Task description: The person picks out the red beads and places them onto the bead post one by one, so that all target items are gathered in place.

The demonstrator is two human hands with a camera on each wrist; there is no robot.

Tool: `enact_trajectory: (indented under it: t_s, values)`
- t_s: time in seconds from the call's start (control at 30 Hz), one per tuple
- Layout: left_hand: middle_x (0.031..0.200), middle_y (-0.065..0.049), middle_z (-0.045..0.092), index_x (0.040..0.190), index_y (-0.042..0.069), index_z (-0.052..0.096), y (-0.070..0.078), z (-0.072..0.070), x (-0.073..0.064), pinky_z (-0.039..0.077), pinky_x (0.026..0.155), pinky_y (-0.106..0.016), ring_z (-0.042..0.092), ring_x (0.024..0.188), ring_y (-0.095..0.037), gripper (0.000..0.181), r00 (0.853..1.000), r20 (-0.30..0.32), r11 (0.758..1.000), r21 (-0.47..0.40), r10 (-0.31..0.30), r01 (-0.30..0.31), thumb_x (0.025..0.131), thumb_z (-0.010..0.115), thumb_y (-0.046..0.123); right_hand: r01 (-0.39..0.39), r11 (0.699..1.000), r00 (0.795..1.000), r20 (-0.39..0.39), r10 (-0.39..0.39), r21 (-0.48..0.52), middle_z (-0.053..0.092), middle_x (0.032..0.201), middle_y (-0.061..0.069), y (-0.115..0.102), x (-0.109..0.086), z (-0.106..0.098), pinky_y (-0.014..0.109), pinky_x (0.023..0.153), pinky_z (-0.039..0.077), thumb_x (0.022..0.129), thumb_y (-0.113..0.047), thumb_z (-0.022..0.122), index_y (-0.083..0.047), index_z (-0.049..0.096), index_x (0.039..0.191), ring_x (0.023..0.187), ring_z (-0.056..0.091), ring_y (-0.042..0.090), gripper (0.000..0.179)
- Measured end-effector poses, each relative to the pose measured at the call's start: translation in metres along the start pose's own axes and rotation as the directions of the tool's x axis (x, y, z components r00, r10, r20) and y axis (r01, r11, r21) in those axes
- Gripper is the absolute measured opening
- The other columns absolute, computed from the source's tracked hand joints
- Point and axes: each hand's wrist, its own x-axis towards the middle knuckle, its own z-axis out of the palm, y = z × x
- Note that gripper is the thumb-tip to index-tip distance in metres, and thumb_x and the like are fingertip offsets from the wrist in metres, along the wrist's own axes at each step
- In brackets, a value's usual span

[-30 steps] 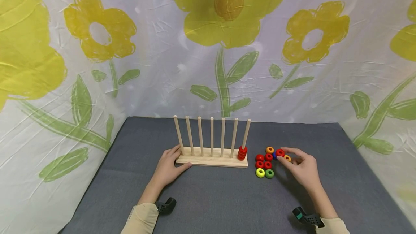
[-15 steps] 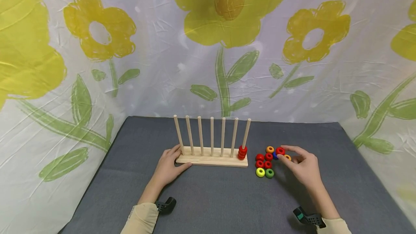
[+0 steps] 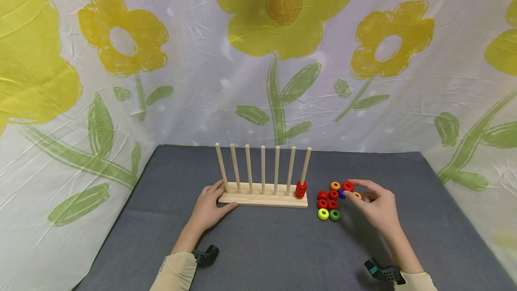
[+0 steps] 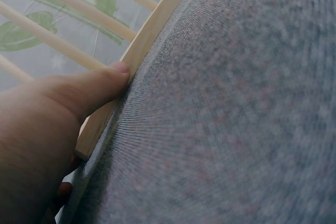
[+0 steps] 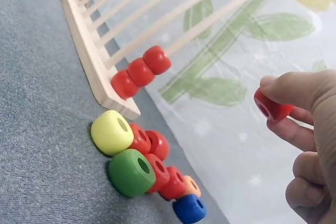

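Observation:
A wooden peg rack (image 3: 264,197) with several upright pegs stands on the table. Three red beads (image 5: 140,72) are stacked on its rightmost peg. My left hand (image 3: 208,210) grips the rack's left end, its thumb on the front edge in the left wrist view; the other fingers are mostly hidden. Between thumb and fingers, my right hand (image 3: 377,210) pinches a red bead (image 5: 271,107), held above the loose beads. Below it lie a blue bead (image 5: 190,209), a green bead (image 5: 131,173), a yellow bead (image 5: 111,132), several red ones and orange ones.
Dark grey cloth covers the table (image 3: 282,255). Behind and at both sides hangs a pale curtain (image 3: 194,102) printed with yellow flowers. The loose beads sit close together, just right of the rack.
Almost nothing differs. My right hand still holds the red bead over the pile, with only a tiny upward shift, and my left hand stays on the rack.

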Motion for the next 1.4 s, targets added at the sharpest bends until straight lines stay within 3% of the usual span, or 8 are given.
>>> enact_trajectory:
  t_s: [0.7, 1.0, 1.27, 1.4]
  values:
    - [0.155, -0.018, 0.041, 0.147, 0.000, 0.053, -0.002, 0.000, -0.001, 0.033, 0.107, -0.062, 0.039, 0.136, -0.040, 0.079, 1.000, 0.002, 1.000, 0.004, -0.007, 0.007, 0.088, 0.079, 0.046, 0.025, 1.000, 1.000, -0.001, -0.025, -0.002, 0.034, 0.049, -0.005, -0.008, 0.002, 0.007, 0.027, 0.037, 0.023, 0.082, -0.010, 0.088, -0.018, 0.079, 0.112, 0.042, 0.023, -0.002, 0.032]
    - [0.156, -0.018, 0.040, 0.148, 0.001, 0.052, -0.001, 0.001, 0.000, 0.033, 0.107, -0.061, 0.039, 0.136, -0.039, 0.080, 1.000, 0.008, 1.000, -0.006, -0.006, 0.006, 0.088, 0.078, 0.048, 0.047, 0.999, 0.999, -0.016, -0.047, -0.004, 0.033, 0.047, -0.003, -0.011, 0.001, 0.008, 0.028, 0.036, 0.022, 0.079, 0.002, 0.086, -0.009, 0.078, 0.112, 0.043, 0.022, -0.010, 0.035]
    - [0.156, -0.018, 0.040, 0.149, 0.001, 0.051, 0.000, -0.001, 0.001, 0.033, 0.107, -0.062, 0.038, 0.137, -0.040, 0.079, 1.000, 0.012, 1.000, -0.008, -0.006, 0.006, 0.089, 0.078, 0.046, 0.030, 1.000, 1.000, -0.001, -0.030, -0.007, 0.035, 0.049, -0.004, -0.011, 0.002, 0.006, 0.028, 0.038, 0.024, 0.081, -0.007, 0.088, -0.017, 0.078, 0.113, 0.042, 0.025, -0.001, 0.035]
    - [0.156, -0.019, 0.041, 0.148, 0.001, 0.052, -0.001, -0.001, 0.000, 0.033, 0.107, -0.062, 0.039, 0.136, -0.041, 0.079, 1.000, 0.001, 1.000, -0.008, 0.007, -0.007, 0.089, 0.079, 0.046, 0.044, 0.999, 0.999, 0.000, -0.044, 0.005, 0.035, 0.048, -0.002, -0.021, 0.002, 0.005, 0.027, 0.038, 0.023, 0.081, -0.004, 0.087, -0.013, 0.078, 0.113, 0.043, 0.024, -0.003, 0.034]
